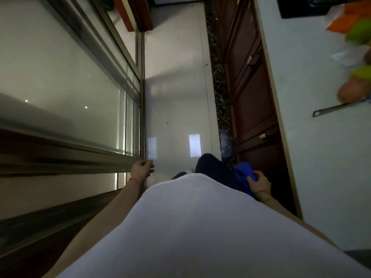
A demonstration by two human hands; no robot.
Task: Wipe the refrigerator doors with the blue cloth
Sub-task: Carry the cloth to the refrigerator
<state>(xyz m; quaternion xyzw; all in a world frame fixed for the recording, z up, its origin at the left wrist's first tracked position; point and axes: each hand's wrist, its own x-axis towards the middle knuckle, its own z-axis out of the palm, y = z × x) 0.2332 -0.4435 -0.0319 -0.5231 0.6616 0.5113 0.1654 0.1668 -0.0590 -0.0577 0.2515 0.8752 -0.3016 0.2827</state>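
My right hand (260, 182) hangs low at my side, fingers closed around the blue cloth (244, 175), which bunches up above the thumb and trails down past the wrist. A thin band circles that wrist. My left hand (141, 169) hangs on the other side, fingers loosely curled and holding nothing; a red thread (135, 180) rings its wrist. Between the two I see my white shirt (200, 227) filling the lower view, and a dark trouser leg (212, 167) stepping out over the pale glossy floor (176, 87). To my left runs a glass sliding door (66, 81) in a metal frame. To my right stand dark wooden cabinets (249, 87) under a white countertop (313, 117), where blurred green and orange items (357, 37) and a metal handle (337, 109) lie. I cannot make out the refrigerator doors from here.
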